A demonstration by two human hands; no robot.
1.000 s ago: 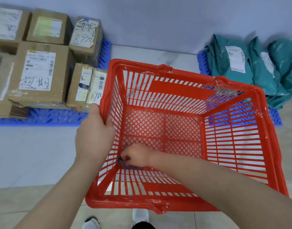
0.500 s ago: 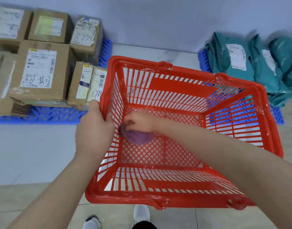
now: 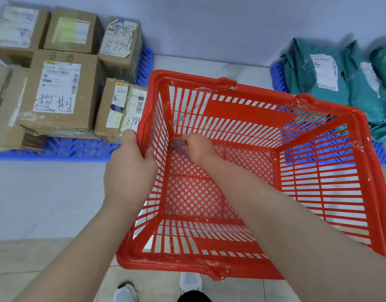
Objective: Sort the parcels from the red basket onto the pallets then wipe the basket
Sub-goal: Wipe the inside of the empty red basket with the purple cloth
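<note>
Now left hand gripped rim of red slatted plastic basket; right hand pinched crumpled purple cloth against lattice floor, far-left corner. Cardboard boxes, teal soft bags lay on blue ribbed pallets.

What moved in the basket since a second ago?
The right hand slid the purple cloth inside the red basket, from the near left corner of its floor to the far left corner, gripping it throughout. The left hand kept holding the left rim; cardboard boxes and green bags stayed on their blue pallets.
</note>
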